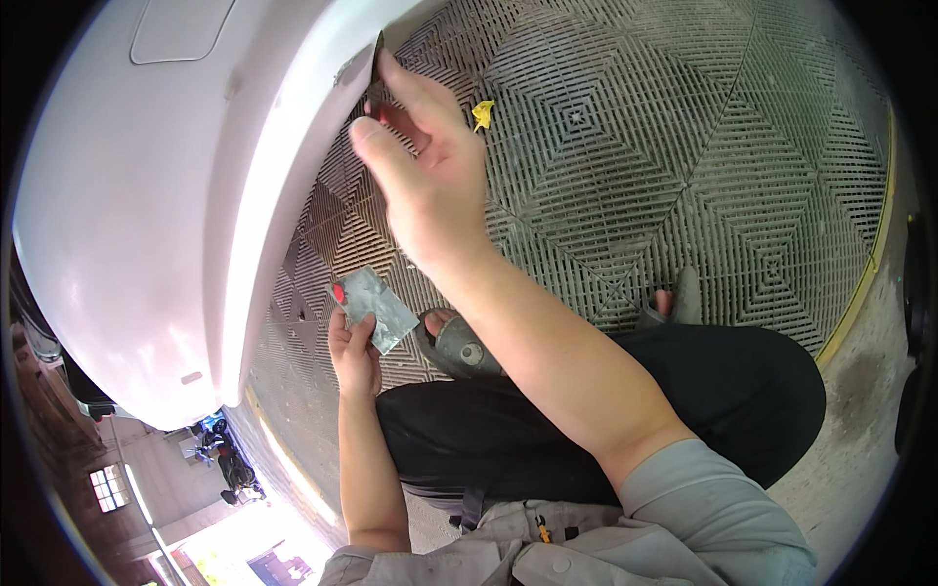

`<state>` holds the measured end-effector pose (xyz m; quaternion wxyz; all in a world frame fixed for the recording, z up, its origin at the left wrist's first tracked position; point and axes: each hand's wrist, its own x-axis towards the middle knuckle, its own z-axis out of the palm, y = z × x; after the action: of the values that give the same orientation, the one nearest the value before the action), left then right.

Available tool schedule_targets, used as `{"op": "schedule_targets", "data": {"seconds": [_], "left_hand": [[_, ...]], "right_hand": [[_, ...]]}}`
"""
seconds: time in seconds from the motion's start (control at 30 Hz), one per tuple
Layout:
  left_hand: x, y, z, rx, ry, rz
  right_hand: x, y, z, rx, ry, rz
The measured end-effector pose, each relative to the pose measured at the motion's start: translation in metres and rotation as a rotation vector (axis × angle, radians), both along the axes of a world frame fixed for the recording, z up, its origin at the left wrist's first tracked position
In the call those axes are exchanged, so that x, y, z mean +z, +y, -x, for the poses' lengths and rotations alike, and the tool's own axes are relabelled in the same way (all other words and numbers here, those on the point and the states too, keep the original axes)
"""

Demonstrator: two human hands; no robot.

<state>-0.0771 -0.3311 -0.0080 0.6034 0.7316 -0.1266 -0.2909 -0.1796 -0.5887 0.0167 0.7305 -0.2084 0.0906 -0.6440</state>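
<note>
Evidently the delicate part sits at the right fingers (pixel 384 66): the index fingertip lies against a thin dark blade (pixel 378 54) at the lower edge of the white car body panel (pixel 166 195), while the thumb stands apart from it; whether the remaining fingers close on the blade is hidden by the right hand (pixel 437 176). The blade meets or nearly meets a rough greyish patch (pixel 354 66) by that edge, so I would judge a low, steady angle and light, even pressure best, following the curve rather than letting a corner dig in. Lower down, the left hand (pixel 354 354) pinches a square, smeared grey plate (pixel 381 308), thumb on its face and fingers behind, with a red dab (pixel 339 292) at its corner; keeping it level and close under the work would probably save reaching. Further out, a sandal (pixel 459 348) rests beside the plate on the slatted floor tiles (pixel 625 146), and a crumpled yellow scrap (pixel 483 114) lies near the right wrist, well clear of the blade.
</note>
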Motion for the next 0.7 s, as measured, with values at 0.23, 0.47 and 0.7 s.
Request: {"op": "schedule_targets", "data": {"seconds": [0.23, 0.47, 0.7], "left_hand": [[0.001, -0.008, 0.001, -0.018, -0.006, -0.057], [0.003, -0.003, 0.007, 0.007, -0.011, 0.032], [0.004, 0.002, 0.008, 0.002, 0.004, 0.024]], "right_hand": [[-0.014, 0.014, 0.001, -0.064, 0.277, 0.162], [-0.016, 0.008, 0.014, -0.340, 0.550, 0.109], [-0.007, -0.002, 0.023, -0.072, 0.342, 0.031]]}}
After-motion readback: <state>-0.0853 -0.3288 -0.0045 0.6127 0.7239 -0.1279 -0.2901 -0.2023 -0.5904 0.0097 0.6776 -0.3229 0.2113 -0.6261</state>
